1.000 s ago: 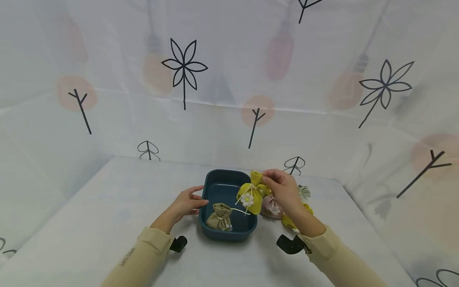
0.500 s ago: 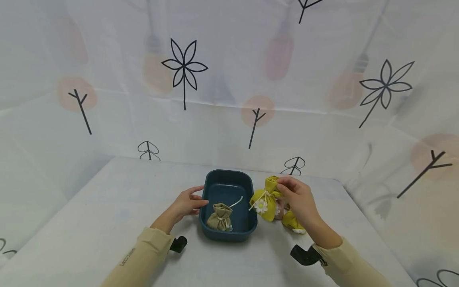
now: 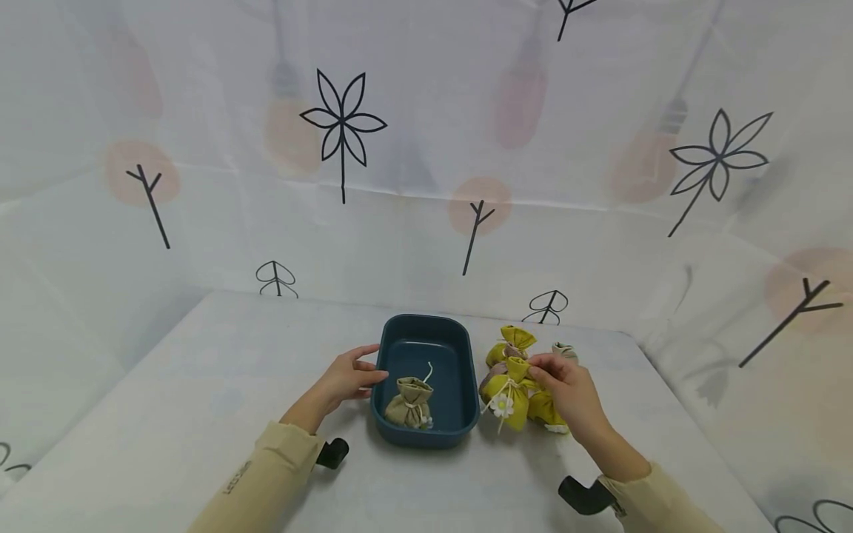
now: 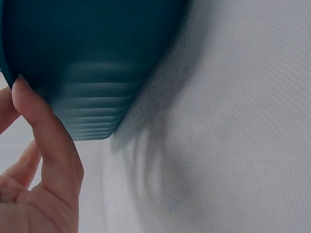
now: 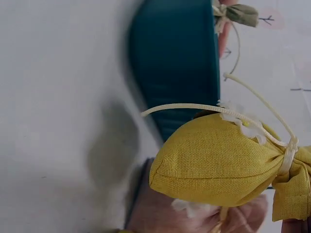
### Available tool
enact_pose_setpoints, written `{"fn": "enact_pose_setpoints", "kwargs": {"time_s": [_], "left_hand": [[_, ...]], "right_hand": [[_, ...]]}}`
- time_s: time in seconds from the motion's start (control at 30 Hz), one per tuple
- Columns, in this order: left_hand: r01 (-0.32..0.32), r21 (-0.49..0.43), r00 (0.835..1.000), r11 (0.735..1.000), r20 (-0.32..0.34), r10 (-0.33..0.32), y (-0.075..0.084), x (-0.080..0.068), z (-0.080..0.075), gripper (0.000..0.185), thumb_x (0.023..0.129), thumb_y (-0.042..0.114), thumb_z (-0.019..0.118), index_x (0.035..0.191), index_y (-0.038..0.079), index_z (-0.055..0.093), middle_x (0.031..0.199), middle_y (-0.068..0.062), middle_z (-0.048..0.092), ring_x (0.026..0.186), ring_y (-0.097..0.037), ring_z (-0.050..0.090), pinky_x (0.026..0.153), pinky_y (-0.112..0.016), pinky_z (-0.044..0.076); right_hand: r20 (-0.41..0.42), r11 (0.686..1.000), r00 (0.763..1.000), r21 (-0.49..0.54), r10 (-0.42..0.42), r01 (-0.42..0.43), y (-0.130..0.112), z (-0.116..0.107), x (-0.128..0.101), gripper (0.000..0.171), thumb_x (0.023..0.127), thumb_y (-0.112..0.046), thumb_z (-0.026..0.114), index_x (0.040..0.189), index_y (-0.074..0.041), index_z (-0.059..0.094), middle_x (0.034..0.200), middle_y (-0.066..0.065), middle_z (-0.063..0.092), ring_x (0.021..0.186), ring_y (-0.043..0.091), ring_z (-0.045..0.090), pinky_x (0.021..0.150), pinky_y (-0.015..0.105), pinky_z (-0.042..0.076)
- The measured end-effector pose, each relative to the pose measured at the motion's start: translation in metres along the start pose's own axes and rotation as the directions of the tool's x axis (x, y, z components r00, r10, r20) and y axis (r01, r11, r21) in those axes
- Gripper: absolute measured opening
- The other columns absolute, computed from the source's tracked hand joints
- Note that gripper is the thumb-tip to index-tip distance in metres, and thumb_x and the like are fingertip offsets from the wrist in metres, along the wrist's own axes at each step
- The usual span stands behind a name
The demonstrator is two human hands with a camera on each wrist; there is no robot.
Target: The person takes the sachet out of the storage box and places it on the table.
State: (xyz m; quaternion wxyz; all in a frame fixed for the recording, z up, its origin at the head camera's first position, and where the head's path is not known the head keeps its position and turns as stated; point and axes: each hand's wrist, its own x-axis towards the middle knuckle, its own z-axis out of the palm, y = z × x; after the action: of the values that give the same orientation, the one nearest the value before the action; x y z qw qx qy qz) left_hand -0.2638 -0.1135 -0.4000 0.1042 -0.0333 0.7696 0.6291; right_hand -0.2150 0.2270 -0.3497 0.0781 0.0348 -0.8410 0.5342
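Note:
My right hand (image 3: 566,386) pinches a yellow drawstring pouch (image 3: 509,403) near its gathered neck, just right of the blue bin (image 3: 426,440). A white flower and pale cord trim this pouch, whose body fills much of the right wrist view. At the bin's left rim rests my left hand (image 3: 348,379), its fingers spread loosely and the thumb tip (image 4: 24,92) touching the edge. Inside the bin, near its front, a khaki pouch (image 3: 406,409) sits with its cord sticking up.
Behind and beside the held pouch are another yellow pouch (image 3: 518,338), a third yellow one (image 3: 543,407), a pink pouch (image 5: 160,208) and a pale green one (image 3: 565,351). A white cloth covers the table (image 3: 266,385), and a patterned sheet hangs behind.
My right hand has carried the yellow pouch from over the bin's right side rightward and down among the other pouches. The left hand and bin have stayed put; the khaki pouch's cord has swung up.

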Motion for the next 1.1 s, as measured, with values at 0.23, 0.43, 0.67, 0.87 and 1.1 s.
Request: {"fn": "enact_pose_setpoints", "kwargs": {"time_s": [0.23, 0.43, 0.67, 0.87, 1.1], "left_hand": [[0.002, -0.002, 1.000, 1.000, -0.007, -0.002, -0.001, 0.002, 0.000, 0.060, 0.083, 0.012, 0.071, 0.138, 0.016, 0.046, 0.103, -0.011, 0.054, 0.074, -0.016, 0.058, 0.061, -0.029, 0.052], [0.002, -0.004, 1.000, 1.000, -0.005, -0.002, -0.002, 0.003, -0.001, 0.060, 0.084, 0.012, 0.071, 0.138, 0.016, 0.046, 0.103, -0.011, 0.053, 0.075, -0.017, 0.058, 0.061, -0.028, 0.052], [0.002, -0.012, 1.000, 1.000, 0.001, -0.002, -0.003, 0.002, 0.000, 0.061, 0.084, 0.012, 0.071, 0.139, 0.016, 0.045, 0.104, -0.012, 0.053, 0.076, -0.017, 0.059, 0.062, -0.029, 0.052], [0.007, -0.019, 1.000, 1.000, 0.000, -0.007, -0.003, 0.003, 0.000, 0.060, 0.084, 0.011, 0.070, 0.139, 0.016, 0.045, 0.104, -0.012, 0.053, 0.076, -0.018, 0.059, 0.061, -0.029, 0.052], [0.015, -0.011, 1.000, 1.000, 0.000, -0.015, -0.002, 0.003, 0.000, 0.061, 0.084, 0.012, 0.071, 0.139, 0.016, 0.045, 0.106, -0.013, 0.054, 0.076, -0.018, 0.059, 0.062, -0.029, 0.052]], "right_hand": [[0.015, 1.000, 1.000, 0.011, 0.014, -0.015, 0.015, 0.003, -0.001, 0.016, 0.093, -0.005, 0.056, 0.103, 0.007, 0.061, 0.097, 0.009, 0.061, 0.081, 0.010, 0.055, 0.071, 0.026, 0.050], [0.028, 0.998, 1.000, -0.056, -0.015, 0.016, 0.025, 0.007, 0.000, 0.012, 0.091, -0.003, 0.058, 0.099, 0.004, 0.064, 0.092, 0.009, 0.062, 0.078, 0.013, 0.054, 0.067, 0.025, 0.050], [-0.006, 0.995, 1.000, -0.094, -0.019, 0.019, 0.029, 0.008, -0.001, 0.013, 0.090, -0.004, 0.060, 0.099, 0.003, 0.066, 0.094, 0.011, 0.064, 0.078, 0.014, 0.055, 0.066, 0.024, 0.050], [0.008, 0.998, 0.999, -0.057, -0.031, 0.032, 0.029, 0.005, -0.003, 0.021, 0.090, -0.011, 0.062, 0.107, 0.001, 0.066, 0.106, 0.013, 0.064, 0.087, 0.012, 0.059, 0.072, 0.020, 0.051], [0.007, 0.997, 0.997, 0.005, -0.080, 0.080, 0.024, 0.001, -0.007, 0.029, 0.088, -0.017, 0.066, 0.108, 0.003, 0.065, 0.110, 0.016, 0.063, 0.091, 0.004, 0.059, 0.075, 0.018, 0.050]]}}
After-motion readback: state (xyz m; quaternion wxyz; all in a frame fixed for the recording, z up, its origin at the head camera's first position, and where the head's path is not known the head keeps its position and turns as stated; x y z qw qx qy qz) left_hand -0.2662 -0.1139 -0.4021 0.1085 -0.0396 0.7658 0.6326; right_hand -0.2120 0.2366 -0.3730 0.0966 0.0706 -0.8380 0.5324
